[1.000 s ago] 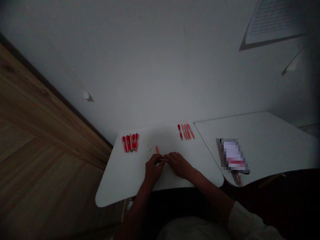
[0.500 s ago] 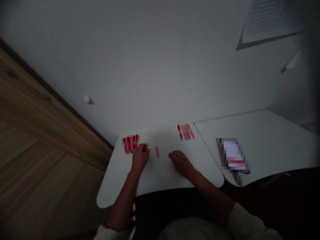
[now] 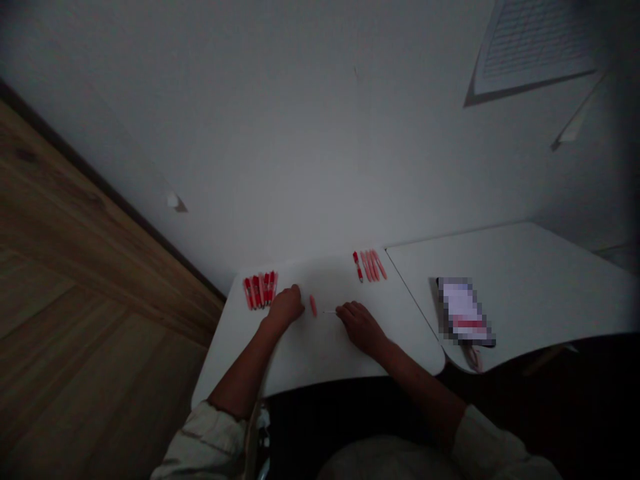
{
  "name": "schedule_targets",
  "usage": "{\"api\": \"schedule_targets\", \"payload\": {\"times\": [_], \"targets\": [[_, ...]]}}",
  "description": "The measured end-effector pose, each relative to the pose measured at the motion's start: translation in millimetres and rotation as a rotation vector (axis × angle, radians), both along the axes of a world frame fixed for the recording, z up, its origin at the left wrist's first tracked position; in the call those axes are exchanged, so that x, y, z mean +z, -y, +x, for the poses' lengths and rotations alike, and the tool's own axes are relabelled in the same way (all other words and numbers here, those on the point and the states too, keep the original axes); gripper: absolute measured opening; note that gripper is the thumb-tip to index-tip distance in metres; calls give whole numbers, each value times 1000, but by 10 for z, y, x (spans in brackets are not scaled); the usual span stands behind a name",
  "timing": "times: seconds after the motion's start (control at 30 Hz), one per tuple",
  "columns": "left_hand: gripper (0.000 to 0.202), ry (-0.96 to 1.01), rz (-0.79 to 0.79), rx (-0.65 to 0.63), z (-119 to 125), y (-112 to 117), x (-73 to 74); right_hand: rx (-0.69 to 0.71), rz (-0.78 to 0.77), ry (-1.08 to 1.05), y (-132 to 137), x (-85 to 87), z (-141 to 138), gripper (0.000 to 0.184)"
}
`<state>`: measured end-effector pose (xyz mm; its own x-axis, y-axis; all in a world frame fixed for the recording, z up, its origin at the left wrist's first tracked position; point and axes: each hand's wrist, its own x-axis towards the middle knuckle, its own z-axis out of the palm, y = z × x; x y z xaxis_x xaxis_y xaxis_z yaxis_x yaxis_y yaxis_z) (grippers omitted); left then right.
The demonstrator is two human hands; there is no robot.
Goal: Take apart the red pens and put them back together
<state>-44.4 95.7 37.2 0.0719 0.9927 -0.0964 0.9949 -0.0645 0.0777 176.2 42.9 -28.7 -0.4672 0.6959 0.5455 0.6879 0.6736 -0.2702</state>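
My left hand (image 3: 286, 308) rests on the white table (image 3: 305, 347) with its fingers curled, just right of a row of several red pens (image 3: 260, 289). What it holds, if anything, is too small to make out. A short pink pen piece (image 3: 313, 305) lies between my hands. With closed fingers my right hand (image 3: 359, 325) pinches a thin pale refill (image 3: 330, 311) that points left. A second group of pink pen parts and one red pen (image 3: 369, 265) lies at the table's far edge.
A second white table (image 3: 525, 280) adjoins on the right and carries a dark flat item with a white face (image 3: 465, 312). A white wall stands behind, with a sheet of paper (image 3: 535, 50) on it. Wooden floor lies at the left.
My left hand left my right hand, reached left to the row of red pens, and now sits a little nearer the pink piece. My right hand has hardly moved.
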Motion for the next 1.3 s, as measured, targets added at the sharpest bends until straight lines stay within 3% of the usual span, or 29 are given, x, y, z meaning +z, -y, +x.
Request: {"api": "schedule_targets", "payload": {"times": [0.1, 0.17, 0.3, 0.4, 0.53, 0.67, 0.9, 1.3], "targets": [[29, 10, 19, 10, 2, 22, 12, -2, -7, -7, 2, 5, 0, 21], [31, 124, 59, 30, -15, 78, 4, -4, -10, -12, 3, 11, -2, 21], [21, 678, 146, 59, -8, 311, -87, 4, -19, 6, 1, 19, -11, 19], [25, 1151, 97, 139, 88, 548, -235, 15, -22, 12, 0, 20, -14, 19], [34, 1416, 83, 265, 256, 772, -423, 24, -33, 20, 9, 32, -12, 20], [32, 1468, 101, 297, 336, 816, -474, 27, -28, 52, 21, 42, -12, 19], [31, 1362, 169, 265, 395, 811, -388, 17, -18, 76, 15, 30, -21, 16], [25, 1374, 202, 193, 398, 850, -371, -3, -15, 102, 7, 35, -31, 16]]}}
